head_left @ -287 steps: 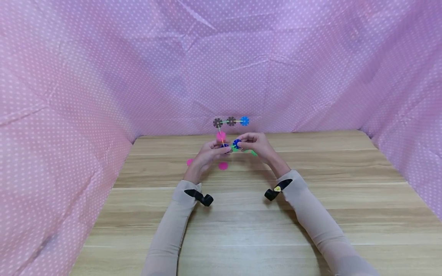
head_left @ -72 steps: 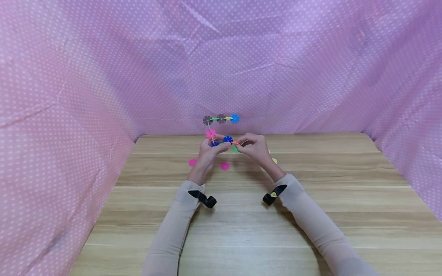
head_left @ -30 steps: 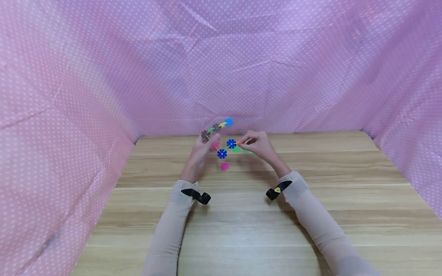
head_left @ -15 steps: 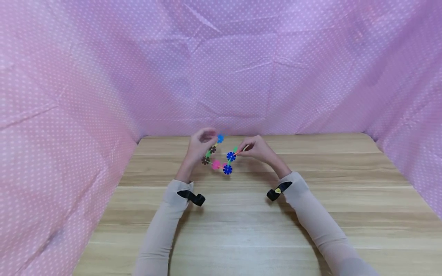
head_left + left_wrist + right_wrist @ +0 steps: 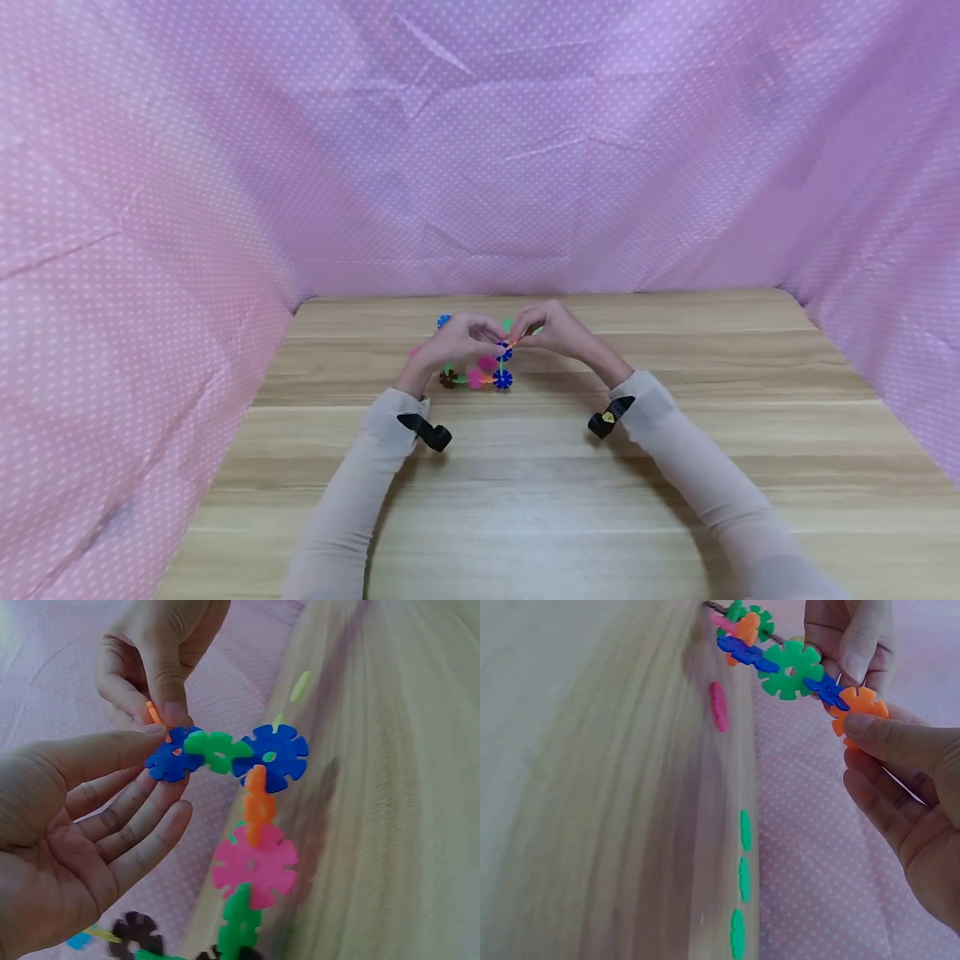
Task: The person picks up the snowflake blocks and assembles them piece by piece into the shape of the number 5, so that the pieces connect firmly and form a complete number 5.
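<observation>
Above the table, a chain of notched snowflake discs hangs between the hands. My right hand (image 5: 558, 329) pinches an orange disc (image 5: 861, 703) between thumb and fingers, and it is joined to a blue disc (image 5: 171, 760). My left hand (image 5: 459, 340) holds that blue disc, thumb in front and fingers behind. From there the chain runs through a green disc (image 5: 790, 673), a second blue disc (image 5: 279, 752), an orange disc (image 5: 259, 806), a pink disc (image 5: 253, 862) and another green one (image 5: 238, 922). A brown disc (image 5: 137, 932) and a light blue disc (image 5: 444, 321) lie farther along, partly hidden.
On the wooden table (image 5: 510, 500) stand out a loose pink disc (image 5: 718, 706) and several loose green discs (image 5: 744, 879). A yellow-green disc (image 5: 301, 686) lies there too. Pink polka-dot cloth (image 5: 480, 167) walls the back and sides.
The chain has come down and towards me, its brown and light blue end swinging left. My left hand has let go of its far part and taken the blue disc beside my right hand.
</observation>
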Tool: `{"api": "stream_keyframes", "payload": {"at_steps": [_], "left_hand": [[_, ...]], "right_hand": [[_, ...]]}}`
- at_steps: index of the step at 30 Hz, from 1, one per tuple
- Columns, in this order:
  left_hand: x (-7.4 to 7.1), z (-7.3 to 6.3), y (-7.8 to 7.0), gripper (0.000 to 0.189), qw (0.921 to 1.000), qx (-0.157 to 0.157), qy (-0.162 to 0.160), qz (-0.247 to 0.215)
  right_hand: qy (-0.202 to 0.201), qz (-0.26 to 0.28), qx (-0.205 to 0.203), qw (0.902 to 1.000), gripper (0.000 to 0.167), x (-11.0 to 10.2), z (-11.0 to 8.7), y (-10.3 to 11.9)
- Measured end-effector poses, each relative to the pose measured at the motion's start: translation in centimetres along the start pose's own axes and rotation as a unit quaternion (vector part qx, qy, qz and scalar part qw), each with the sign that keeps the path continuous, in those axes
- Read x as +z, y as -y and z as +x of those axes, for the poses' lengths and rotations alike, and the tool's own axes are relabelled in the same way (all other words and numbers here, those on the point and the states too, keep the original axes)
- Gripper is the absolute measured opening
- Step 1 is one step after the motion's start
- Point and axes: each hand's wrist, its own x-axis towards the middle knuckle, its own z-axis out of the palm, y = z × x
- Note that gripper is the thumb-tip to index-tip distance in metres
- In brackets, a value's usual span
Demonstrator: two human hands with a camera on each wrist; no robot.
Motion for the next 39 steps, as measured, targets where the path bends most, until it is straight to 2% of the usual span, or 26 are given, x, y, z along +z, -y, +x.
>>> {"api": "stream_keyframes", "payload": {"at_steps": [7, 12, 16, 22, 30, 39], "left_hand": [[0.8, 0.3, 0.9, 0.018, 0.9989, -0.007, -0.046, -0.009], [1.2, 0.5, 1.4, 0.017, 0.9980, -0.001, -0.059, -0.022], [1.1, 0.6, 1.5, 0.016, 0.9972, -0.009, -0.073, -0.012], [0.7, 0.5, 1.4, 0.019, 0.9938, -0.026, -0.108, -0.004], [0.4, 0.6, 1.9, 0.020, 0.9924, -0.029, -0.114, -0.038], [0.5, 0.8, 2.3, 0.018, 0.9919, -0.037, -0.106, -0.059]], "right_hand": [[-0.007, 0.005, 0.002, 1.0000, 0.007, 0.2, -0.1, -0.4], [0.000, -0.016, 0.030, 0.9994, 0.007, -0.3, -0.2, -0.7], [0.005, -0.037, 0.063, 0.9973, 0.015, -1.7, -0.4, -0.8], [0.020, -0.062, 0.105, 0.9923, 0.017, -4.8, -1.3, -1.5], [0.045, -0.067, 0.132, 0.9880, 0.018, -8.1, -3.5, -3.7], [0.100, -0.050, 0.176, 0.9780, 0.025, -9.3, -5.1, -5.5]]}}
